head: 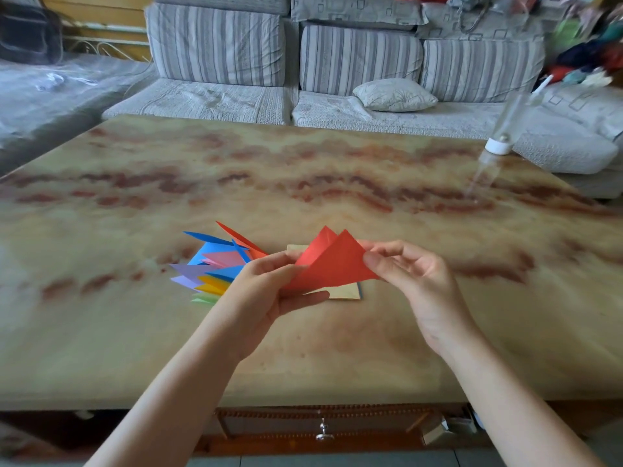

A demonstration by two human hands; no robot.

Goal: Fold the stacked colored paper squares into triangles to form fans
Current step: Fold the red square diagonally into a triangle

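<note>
A red paper (333, 261), folded into a triangle with its two peaks not quite aligned, is held above the table. My left hand (269, 291) grips its lower left corner between thumb and fingers. My right hand (408, 274) pinches its right corner. Under the red paper lies a stack of paper squares (347, 291) with a pale yellow sheet on top. To the left, a fan of folded triangles (215, 264) in blue, pink, purple, yellow, green and orange lies on the table.
The marbled table (303, 183) stretches wide all around. A clear plastic bottle (502, 133) with a white cap stands upside down at the far right. A striped grey sofa (337, 72) sits behind the table. A drawer knob (324, 431) shows below the front edge.
</note>
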